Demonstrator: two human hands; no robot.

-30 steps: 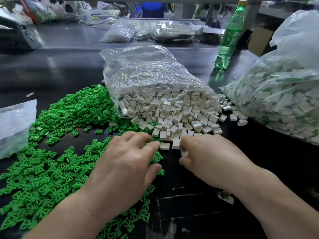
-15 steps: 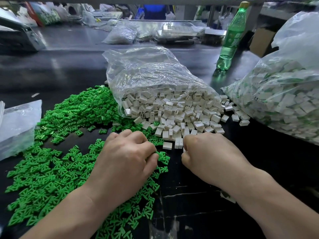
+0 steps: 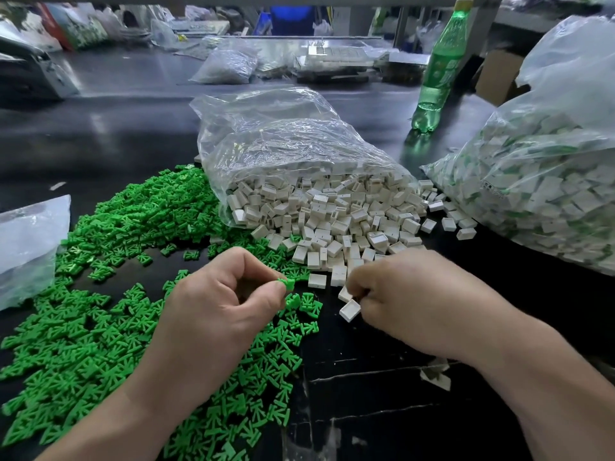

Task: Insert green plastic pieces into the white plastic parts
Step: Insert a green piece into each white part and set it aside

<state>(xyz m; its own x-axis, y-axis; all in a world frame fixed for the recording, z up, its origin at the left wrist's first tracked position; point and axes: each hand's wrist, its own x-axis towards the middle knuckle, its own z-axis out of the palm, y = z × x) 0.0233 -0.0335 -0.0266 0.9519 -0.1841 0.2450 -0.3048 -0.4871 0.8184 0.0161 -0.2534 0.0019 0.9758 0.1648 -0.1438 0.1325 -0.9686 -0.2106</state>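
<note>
My left hand (image 3: 216, 314) pinches one green plastic piece (image 3: 287, 283) between thumb and forefinger, lifted just above the big spread of green pieces (image 3: 100, 327) on the dark table. To its right, my right hand (image 3: 416, 301) holds a white plastic part (image 3: 350, 310) at its fingertips, open side tilted up. A short gap separates the two held pieces. Behind both hands, loose white parts (image 3: 332, 234) spill out of a clear bag (image 3: 283, 144).
A large bag of assembled white-and-green parts (image 3: 549, 194) lies at the right. A green drinks bottle (image 3: 439, 68) stands behind it. A clear bag (image 3: 26, 247) sits at the left edge. A scrap of paper (image 3: 436, 374) lies on the black table (image 3: 382, 410) near my right wrist.
My left hand has lifted off the green pile with one green piece pinched. My right hand has picked a white part out of the heap and drawn it back towards me.
</note>
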